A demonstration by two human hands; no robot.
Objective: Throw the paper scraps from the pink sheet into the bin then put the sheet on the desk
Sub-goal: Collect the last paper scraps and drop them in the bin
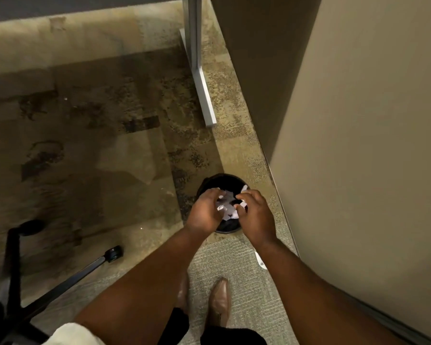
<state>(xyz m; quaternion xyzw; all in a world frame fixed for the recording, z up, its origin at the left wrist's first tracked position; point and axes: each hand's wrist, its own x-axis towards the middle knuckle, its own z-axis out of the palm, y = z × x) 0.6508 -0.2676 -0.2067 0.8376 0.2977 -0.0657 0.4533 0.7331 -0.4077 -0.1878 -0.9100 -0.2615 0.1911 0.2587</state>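
A small round black bin [207, 181] stands on the carpet beside a beige partition. My left hand [204, 211] and my right hand [255, 217] hover close together right above its opening, fingers curled inward toward each other. Between the fingertips sit pale, whitish-pink paper scraps [225, 207], bunched and crumpled; some lie inside the bin near its far rim. Both hands seem to grip the paper. I cannot make out a whole pink sheet apart from these pieces. The desk top is out of view.
A beige partition wall [358, 145] rises close on the right. A grey metal desk leg and foot [203, 93] stand behind the bin. An office chair base with a castor [113, 253] is at lower left. My brown shoes [219, 302] stand on the carpet.
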